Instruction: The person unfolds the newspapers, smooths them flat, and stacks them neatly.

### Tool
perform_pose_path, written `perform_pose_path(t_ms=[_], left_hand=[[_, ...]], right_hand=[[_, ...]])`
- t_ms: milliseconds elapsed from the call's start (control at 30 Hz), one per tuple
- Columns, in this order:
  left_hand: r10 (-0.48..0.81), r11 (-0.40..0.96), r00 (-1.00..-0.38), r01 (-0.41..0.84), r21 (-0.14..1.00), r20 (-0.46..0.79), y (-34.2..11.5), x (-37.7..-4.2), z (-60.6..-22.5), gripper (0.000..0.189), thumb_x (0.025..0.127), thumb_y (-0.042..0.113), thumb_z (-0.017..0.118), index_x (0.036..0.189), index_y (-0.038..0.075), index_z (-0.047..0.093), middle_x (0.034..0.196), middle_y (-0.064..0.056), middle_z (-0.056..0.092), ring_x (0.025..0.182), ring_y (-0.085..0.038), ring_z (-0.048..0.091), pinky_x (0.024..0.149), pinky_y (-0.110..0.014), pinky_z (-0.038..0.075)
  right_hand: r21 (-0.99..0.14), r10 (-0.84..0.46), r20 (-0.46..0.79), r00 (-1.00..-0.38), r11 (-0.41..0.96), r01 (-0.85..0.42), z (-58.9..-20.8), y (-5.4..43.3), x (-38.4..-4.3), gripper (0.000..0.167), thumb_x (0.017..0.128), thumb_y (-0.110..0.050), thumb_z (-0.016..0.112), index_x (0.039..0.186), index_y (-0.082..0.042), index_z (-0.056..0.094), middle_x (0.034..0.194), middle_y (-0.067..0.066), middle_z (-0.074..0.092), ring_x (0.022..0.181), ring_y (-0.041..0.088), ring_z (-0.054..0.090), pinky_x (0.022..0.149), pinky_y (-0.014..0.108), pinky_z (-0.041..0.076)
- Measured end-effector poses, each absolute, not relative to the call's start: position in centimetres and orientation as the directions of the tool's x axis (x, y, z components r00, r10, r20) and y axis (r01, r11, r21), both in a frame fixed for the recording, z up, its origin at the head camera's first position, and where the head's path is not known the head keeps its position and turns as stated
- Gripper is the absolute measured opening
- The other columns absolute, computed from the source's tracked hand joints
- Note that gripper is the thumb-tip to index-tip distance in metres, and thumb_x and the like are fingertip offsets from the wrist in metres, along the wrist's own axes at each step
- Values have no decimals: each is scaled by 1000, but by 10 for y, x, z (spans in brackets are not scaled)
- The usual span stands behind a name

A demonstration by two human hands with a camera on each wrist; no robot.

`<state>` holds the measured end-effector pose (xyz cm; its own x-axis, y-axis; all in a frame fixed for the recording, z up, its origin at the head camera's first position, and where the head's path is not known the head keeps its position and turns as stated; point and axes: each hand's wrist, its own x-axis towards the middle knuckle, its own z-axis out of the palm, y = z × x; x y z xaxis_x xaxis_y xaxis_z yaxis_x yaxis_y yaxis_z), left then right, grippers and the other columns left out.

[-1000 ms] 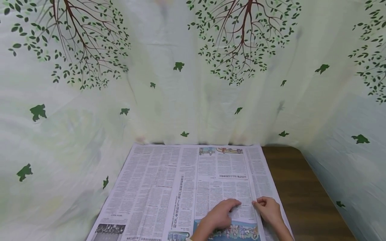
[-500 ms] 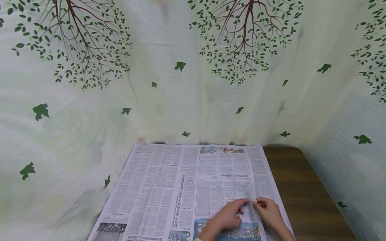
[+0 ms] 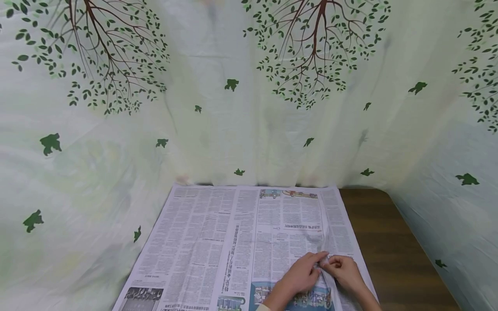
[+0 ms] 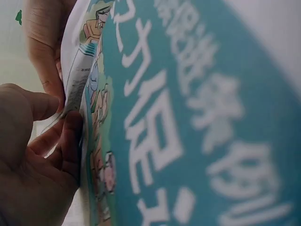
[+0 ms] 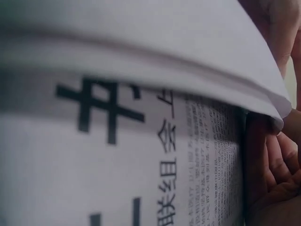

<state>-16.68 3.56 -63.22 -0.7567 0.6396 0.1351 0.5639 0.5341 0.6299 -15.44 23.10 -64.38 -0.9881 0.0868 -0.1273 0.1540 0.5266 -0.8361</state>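
A large sheet of newspaper [image 3: 210, 242] lies over the table, its right side lifted in a raised fold [image 3: 326, 242]. My left hand [image 3: 299, 274] reaches in from the left and pinches the fold between thumb and fingers. Close beside it, my right hand [image 3: 345, 272] pinches the same fold from the right, and the fingertips of both hands nearly meet. In the left wrist view, the left hand [image 4: 37, 155] holds the paper's edge beside a blue printed panel [image 4: 188, 117]. The right wrist view has the right hand [image 5: 277, 174] at the edge of the lifted layer [image 5: 197, 70].
Bare brown wooden tabletop [image 3: 393, 242] shows to the right of the newspaper. Behind and on both sides hangs a pale cloth [image 3: 256, 129] printed with trees and leaves, meeting the table's far edge.
My left hand has moved right, from resting on the page to pinching the fold. The right hand has shifted slightly left, and the newspaper's right side has creased and risen between them.
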Motion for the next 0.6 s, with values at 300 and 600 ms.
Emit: perform_pose_path(t_ms=[300, 600], left_hand=[[565, 602, -810, 533, 594, 155, 46, -172, -628, 33, 107, 34, 53, 137, 26, 62, 110, 8, 68, 87, 1, 57, 75, -17, 47], [304, 525, -944, 276, 805, 126, 54, -171, -633, 19, 98, 35, 66, 106, 17, 67, 77, 12, 62, 57, 2, 47, 56, -17, 40]], right_hand=[[-888, 16, -147, -989, 438, 139, -649, 240, -158, 20, 88, -19, 80, 81, -3, 72, 55, -8, 54, 50, 4, 46, 52, 21, 39], [-951, -78, -246, -966, 213, 225, -649, 251, -160, 31, 98, -19, 69, 109, 10, 65, 83, -5, 75, 69, 5, 64, 63, 24, 56]])
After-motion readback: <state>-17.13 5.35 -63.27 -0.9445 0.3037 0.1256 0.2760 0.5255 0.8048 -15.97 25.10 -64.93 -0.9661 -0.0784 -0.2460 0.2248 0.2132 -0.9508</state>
